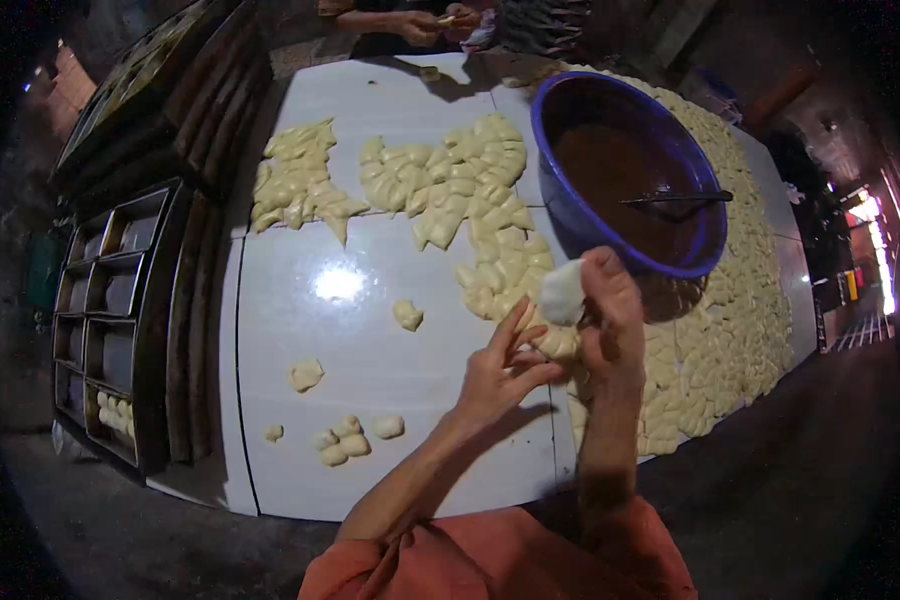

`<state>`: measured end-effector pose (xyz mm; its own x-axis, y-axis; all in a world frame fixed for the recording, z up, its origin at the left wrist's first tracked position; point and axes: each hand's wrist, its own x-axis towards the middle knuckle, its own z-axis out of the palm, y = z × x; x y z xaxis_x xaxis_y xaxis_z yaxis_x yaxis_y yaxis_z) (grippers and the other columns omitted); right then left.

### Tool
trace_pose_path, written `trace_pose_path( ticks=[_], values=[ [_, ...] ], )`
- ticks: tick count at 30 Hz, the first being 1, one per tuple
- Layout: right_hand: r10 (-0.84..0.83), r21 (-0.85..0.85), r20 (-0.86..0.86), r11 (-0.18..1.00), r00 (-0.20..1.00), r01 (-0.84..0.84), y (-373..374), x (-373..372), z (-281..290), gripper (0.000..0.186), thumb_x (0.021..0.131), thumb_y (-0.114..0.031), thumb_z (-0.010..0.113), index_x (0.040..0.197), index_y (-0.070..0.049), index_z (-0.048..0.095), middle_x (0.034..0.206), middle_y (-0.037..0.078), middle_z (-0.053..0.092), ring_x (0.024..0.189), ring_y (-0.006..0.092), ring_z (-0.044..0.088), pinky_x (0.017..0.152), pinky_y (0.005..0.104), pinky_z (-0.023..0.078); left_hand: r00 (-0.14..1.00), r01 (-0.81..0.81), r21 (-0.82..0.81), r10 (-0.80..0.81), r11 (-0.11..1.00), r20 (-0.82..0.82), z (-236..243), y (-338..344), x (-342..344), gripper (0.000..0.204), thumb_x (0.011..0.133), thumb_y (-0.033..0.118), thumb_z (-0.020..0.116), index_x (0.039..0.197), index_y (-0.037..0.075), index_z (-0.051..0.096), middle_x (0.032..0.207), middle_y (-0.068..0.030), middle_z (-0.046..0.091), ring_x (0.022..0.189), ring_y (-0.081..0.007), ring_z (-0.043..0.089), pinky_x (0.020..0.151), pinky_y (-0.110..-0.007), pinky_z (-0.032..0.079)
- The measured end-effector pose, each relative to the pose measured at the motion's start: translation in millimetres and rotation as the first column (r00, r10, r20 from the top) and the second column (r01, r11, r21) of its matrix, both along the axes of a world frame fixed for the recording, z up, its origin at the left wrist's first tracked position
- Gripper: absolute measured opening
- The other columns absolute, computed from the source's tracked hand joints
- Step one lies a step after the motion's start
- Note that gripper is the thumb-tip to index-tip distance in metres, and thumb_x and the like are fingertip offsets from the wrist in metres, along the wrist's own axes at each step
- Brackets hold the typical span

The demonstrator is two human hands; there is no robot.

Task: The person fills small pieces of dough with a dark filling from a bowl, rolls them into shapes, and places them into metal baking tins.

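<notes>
My right hand (613,315) is closed on a white scraper (562,292), a flat piece with a rounded edge, held up beside the basin. Just left of it, my left hand (502,372) has its fingers apart, with the fingertips at a pale dough piece (558,343) under the scraper. I cannot tell whether they grip it. A band of flattened, overlapping dough pieces (495,235) runs from there toward the far side. The blue basin (547,150) stands beyond my right hand, with brown filling (610,165) and a dark-handled utensil (680,197) in it.
Small dough lumps (348,440) lie at the near left of the white table (300,290), and a flattened dough patch (300,180) farther back. Many dough pieces (710,380) cover the right side. Stacked divided trays (110,330) line the left edge. Another person's hands (435,25) work at the far side.
</notes>
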<state>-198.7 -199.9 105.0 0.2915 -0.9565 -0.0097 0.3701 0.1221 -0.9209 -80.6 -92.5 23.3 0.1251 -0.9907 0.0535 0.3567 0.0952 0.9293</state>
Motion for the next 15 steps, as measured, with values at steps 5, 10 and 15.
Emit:
trace_pose_path(
  ticks=[5, 10, 15],
  values=[
    [-0.193, -0.253, -0.579, 0.966, 0.792, 0.05, -128, -81, 17, 0.017, 0.097, -0.023, 0.063, 0.101, -0.006, 0.061, 0.09, 0.0, 0.062, 0.082, 0.0087, 0.057, 0.074, 0.0265, 0.047, 0.978, 0.137, 0.295, -0.176, 0.945, 0.11, 19, 8, 34, 0.052, 0.096, 0.017, 0.069, 0.143, 0.002, 0.051, 0.112, -0.0158, 0.072, 0.101, -0.019, 0.071, 0.08, -0.03, 0.058],
    [-0.02, -0.109, -0.975, 0.909, 0.221, -0.403, -198, -105, -39, 0.015, 0.097, -0.019, 0.063, 0.101, -0.004, 0.062, 0.089, -0.001, 0.062, 0.083, 0.0087, 0.055, 0.076, 0.0264, 0.047, 0.94, 0.084, 0.346, -0.189, 0.934, 0.284, 34, 13, 52, 0.041, 0.098, 0.023, 0.065, 0.132, 0.0, 0.06, 0.111, -0.0169, 0.072, 0.099, -0.0196, 0.07, 0.084, -0.033, 0.055],
    [0.246, 0.087, -0.929, 0.872, 0.276, -0.482, -200, -101, -33, 0.017, 0.095, -0.021, 0.062, 0.097, -0.004, 0.065, 0.091, 0.001, 0.065, 0.086, 0.0121, 0.057, 0.078, 0.0319, 0.047, 0.862, 0.161, 0.376, -0.315, 0.912, 0.396, 31, 20, 59, 0.041, 0.099, 0.025, 0.065, 0.133, 0.002, 0.06, 0.112, -0.0165, 0.072, 0.098, -0.021, 0.072, 0.084, -0.032, 0.056]
  ],
)
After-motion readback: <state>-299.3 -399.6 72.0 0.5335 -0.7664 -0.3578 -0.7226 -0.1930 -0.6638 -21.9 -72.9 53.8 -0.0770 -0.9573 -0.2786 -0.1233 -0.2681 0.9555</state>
